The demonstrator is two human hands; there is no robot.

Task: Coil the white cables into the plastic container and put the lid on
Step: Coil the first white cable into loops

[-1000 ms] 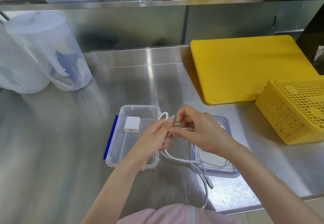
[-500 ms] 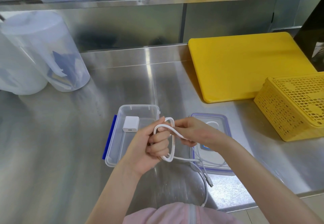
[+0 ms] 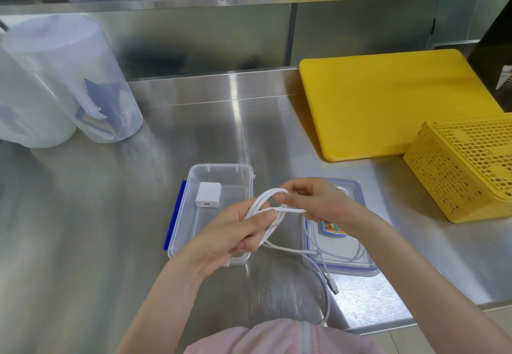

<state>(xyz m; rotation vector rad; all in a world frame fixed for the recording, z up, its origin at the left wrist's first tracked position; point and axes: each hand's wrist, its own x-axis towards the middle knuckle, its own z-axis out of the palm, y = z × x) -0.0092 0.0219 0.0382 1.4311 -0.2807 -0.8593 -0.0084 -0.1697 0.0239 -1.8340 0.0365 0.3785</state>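
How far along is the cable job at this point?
Done: only a white charger sits in the open container. In hand: left hand and right hand are looping a white cable. Left: its tail, stowing it, and the lid.

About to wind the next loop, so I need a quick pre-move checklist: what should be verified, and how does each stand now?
1. Left hand grips the coiled white cable: ok.
2. Right hand pinches the strand: ok.
3. Clear plastic container open: ok; only a white charger block is inside.
4. Slack tail free: not ok, it lies across the blue-rimmed clear lid.
5. Cable's plug end unsnagged: ok.
6. Second cable: cannot tell.
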